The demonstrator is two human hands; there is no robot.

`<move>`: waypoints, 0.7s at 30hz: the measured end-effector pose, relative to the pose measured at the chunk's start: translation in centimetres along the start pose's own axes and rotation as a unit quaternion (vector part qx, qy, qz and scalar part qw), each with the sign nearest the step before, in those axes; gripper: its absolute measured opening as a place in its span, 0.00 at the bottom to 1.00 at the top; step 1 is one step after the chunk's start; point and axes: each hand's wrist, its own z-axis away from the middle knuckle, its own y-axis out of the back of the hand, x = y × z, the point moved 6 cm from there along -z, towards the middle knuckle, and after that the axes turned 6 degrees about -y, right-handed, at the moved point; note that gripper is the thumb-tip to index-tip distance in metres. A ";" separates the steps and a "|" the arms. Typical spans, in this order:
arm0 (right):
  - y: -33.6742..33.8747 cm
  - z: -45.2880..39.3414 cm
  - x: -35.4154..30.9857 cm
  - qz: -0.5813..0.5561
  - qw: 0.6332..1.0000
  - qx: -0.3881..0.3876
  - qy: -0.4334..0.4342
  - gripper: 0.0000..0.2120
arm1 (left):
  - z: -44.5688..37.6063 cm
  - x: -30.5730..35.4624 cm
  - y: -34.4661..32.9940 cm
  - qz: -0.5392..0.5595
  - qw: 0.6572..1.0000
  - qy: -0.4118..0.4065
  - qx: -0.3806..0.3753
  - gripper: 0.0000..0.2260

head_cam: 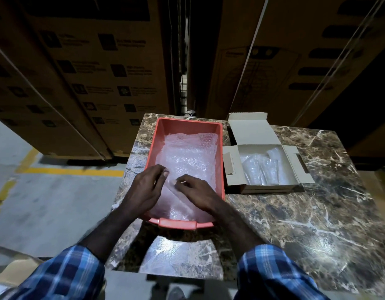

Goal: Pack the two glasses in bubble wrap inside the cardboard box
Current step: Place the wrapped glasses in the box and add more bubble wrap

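Observation:
A red plastic tray stands on the marble table and holds loose sheets of clear bubble wrap. Both my hands are inside it near its front. My left hand pinches a fold of the bubble wrap with thumb and curled fingers. My right hand pinches the same sheet just to the right, fingers curled. To the right of the tray lies an open cardboard box with its lid and side flaps spread. Inside it lie two clear glasses side by side on clear wrap.
The marble table extends to the right and front of the tray and box. Tall stacked cartons rise right behind the table. Left of the table is concrete floor with yellow lines.

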 end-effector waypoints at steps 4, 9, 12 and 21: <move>0.6 0.0 0.4 0.070 0.996 0.043 0.035 0.14 | -0.7 0.2 0.3 0.026 1.000 0.004 0.013 0.06; 2.3 0.0 1.1 0.082 0.988 0.125 0.025 0.12 | -0.7 0.5 0.4 0.025 0.999 -0.006 0.027 0.05; 2.8 0.5 0.7 0.034 0.990 0.130 0.042 0.07 | -0.3 0.2 0.9 0.037 0.998 0.008 0.042 0.07; 2.7 2.3 -1.6 0.175 0.969 0.142 0.106 0.09 | -1.2 1.8 2.7 0.046 0.993 0.013 0.112 0.03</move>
